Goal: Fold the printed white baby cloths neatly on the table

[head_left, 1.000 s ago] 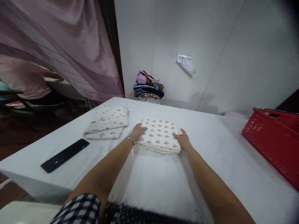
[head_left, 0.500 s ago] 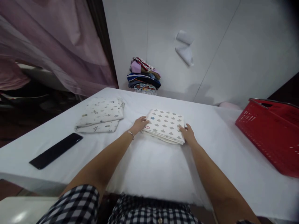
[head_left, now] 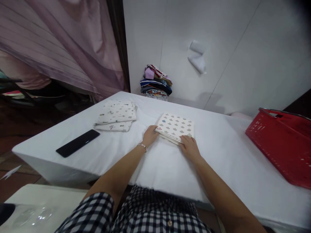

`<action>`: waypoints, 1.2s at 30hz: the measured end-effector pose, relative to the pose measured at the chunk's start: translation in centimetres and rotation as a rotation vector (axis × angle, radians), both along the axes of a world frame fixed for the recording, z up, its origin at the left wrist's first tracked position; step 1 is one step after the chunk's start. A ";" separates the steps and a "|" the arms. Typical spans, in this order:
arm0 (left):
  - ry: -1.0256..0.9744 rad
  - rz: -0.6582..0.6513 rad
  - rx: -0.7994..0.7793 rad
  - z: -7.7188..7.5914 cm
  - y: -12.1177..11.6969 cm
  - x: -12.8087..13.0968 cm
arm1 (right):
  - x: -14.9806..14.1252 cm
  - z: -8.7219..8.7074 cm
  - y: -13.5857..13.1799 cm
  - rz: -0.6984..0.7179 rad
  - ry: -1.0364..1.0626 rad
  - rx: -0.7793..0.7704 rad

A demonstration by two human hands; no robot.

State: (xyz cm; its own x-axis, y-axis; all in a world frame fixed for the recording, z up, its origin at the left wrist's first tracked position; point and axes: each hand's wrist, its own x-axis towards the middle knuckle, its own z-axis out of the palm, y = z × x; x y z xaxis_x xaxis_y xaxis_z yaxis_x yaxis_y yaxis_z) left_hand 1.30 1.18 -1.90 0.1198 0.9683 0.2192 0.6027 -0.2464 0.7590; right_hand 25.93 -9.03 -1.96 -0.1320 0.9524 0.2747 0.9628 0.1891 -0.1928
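The fingers (head_left: 154,127) of the left hand (head_left: 149,137) touched the near left corner of a folded cloth (head_left: 175,125), which lay on the white worktop (head_left: 225,158) in front of the person. The right hand (head_left: 190,149) had its bent fingers at the near edge of this cloth, close to the right corner. Whether either hand truly gripped the fabric, I could not tell, because the thumbs were not clearly visible.

Half a second earlier, the right hand was placed at the right side of the cloth; now it had come round to the near edge. The left hand had also moved, from the left side down to the corner. The cloth remained folded, its printed face upward.

To its left, a second cloth (head_left: 115,114) and a black phone (head_left: 77,143) rested as before, well apart from the red basket (head_left: 279,147) on the right.
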 end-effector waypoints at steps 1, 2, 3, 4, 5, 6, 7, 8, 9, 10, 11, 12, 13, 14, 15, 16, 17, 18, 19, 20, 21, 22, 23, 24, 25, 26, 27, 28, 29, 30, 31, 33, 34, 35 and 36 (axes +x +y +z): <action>0.031 0.010 0.018 0.0 0.0 0.2 | 0.1 -0.2 0.0 0.001 -0.008 0.006; 0.059 0.019 0.037 -0.1 0.0 0.2 | 0.2 -0.4 0.0 0.000 -0.011 0.015; 0.087 0.025 0.054 -0.1 0.1 0.2 | 0.3 -0.7 0.0 0.001 -0.013 0.025; 0.115 0.025 0.069 -0.2 0.1 0.2 | 0.4 -0.9 0.0 0.001 -0.015 0.034; 0.139 0.024 0.082 -0.3 0.0 0.1 | 0.5 -1.0 -0.1 0.003 -0.018 0.039; 0.158 0.024 0.092 -0.4 0.0 -0.1 | 0.5 -1.2 0.0 0.005 -0.021 0.041; 0.171 0.024 0.096 -0.5 0.0 -0.2 | 0.6 -1.3 0.0 0.007 -0.024 0.040; 0.181 0.027 0.098 -0.6 0.0 -0.3 | 0.5 -1.3 0.0 0.008 -0.027 0.039; 0.189 0.031 0.101 -0.7 -0.1 -0.4 | 0.5 -1.3 0.0 0.011 -0.029 0.037; 0.196 0.033 0.105 -0.7 -0.1 -0.5 | 0.5 -1.3 0.0 0.013 -0.031 0.036; 0.202 0.032 0.106 -0.6 -0.1 -0.6 | 0.4 -1.1 -0.1 0.014 -0.034 0.033; 0.209 0.024 0.104 -0.6 -0.1 -0.7 | 0.3 -0.9 -0.1 0.011 -0.036 0.028; 0.217 0.010 0.098 -0.5 -0.1 -0.7 | 0.2 -0.7 -0.1 0.005 -0.039 0.019; 0.225 -0.008 0.090 -0.4 -0.2 -0.8 | -0.1 -0.4 -0.1 -0.003 -0.044 0.008; 0.233 -0.025 0.081 -0.3 -0.2 -0.9 | -0.4 -0.1 -0.1 -0.009 -0.049 -0.005; 0.241 -0.038 0.071 -0.2 -0.3 -1.0 | -0.8 0.3 0.0 -0.012 -0.056 -0.016; 0.248 -0.042 0.065 -0.1 -0.4 -1.1 | -1.3 0.7 0.3 -0.010 -0.064 -0.021; 0.253 -0.037 0.063 -0.1 -0.4 -1.1 | -1.9 1.0 0.6 -0.002 -0.072 -0.023; 0.257 -0.027 0.068 0.0 -0.5 -1.1 | -2.6 1.3 1.0 0.014 -0.080 -0.025; 0.261 -0.017 0.080 0.0 -0.6 -1.1 | -3.4 1.6 1.5 0.036 -0.087 -0.031; 0.266 -0.008 0.100 0.0 -0.7 -1.1 | -4.1 1.8 2.1 0.062 -0.095 -0.041; 0.273 0.000 0.124 -0.1 -0.7 -1.1 | -4.8 2.0 2.7 0.092 -0.104 -0.056; 0.282 0.009 0.145 -0.1 -0.7 -1.0 | -5.4 2.1 3.3 0.117 -0.113 -0.076; 0.291 0.018 0.160 -0.2 -0.7 -0.9 | -5.9 2.1 3.9 0.136 -0.121 -0.101; 0.297 0.031 0.163 -0.3 -0.6 -0.9 | -6.3 2.1 4.4 0.150 -0.130 -0.129; 0.296 0.050 0.155 -0.3 -0.5 -0.9 | -6.5 2.1 4.7 0.159 -0.138 -0.156; 0.286 0.071 0.140 -0.4 -0.4 -0.9 | -6.7 2.0 5.0 0.164 -0.144 -0.179; 0.269 0.087 0.119 -0.5 -0.3 -0.9 | -6.7 2.0 5.1 0.167 -0.150 -0.196; 0.246 0.097 0.096 -0.5 -0.2 -1.0 | -6.7 1.8 5.1 0.170 -0.155 -0.202; 0.220 0.102 0.077 -0.5 -0.1 -1.1 | -6.7 1.7 5.0 0.174 -0.158 -0.198; 0.193 0.101 0.070 -0.4 -0.1 -1.1 | -6.7 1.7 4.9 0.175 -0.159 -0.190; 0.154 0.080 0.110 0.0 -0.1 -1.1 | -6.8 1.6 4.7 0.177 -0.158 -0.185; 0.147 0.055 0.159 0.2 -0.2 -0.9 | -6.9 1.7 4.7 0.177 -0.154 -0.195; 0.156 0.009 0.221 0.5 -0.2 -0.7 | -7.0 1.9 4.7 0.177 -0.144 -0.214; 0.183 -0.057 0.277 0.7 -0.3 -0.4 | -7.0 2.2 4.9 0.182 -0.126 -0.246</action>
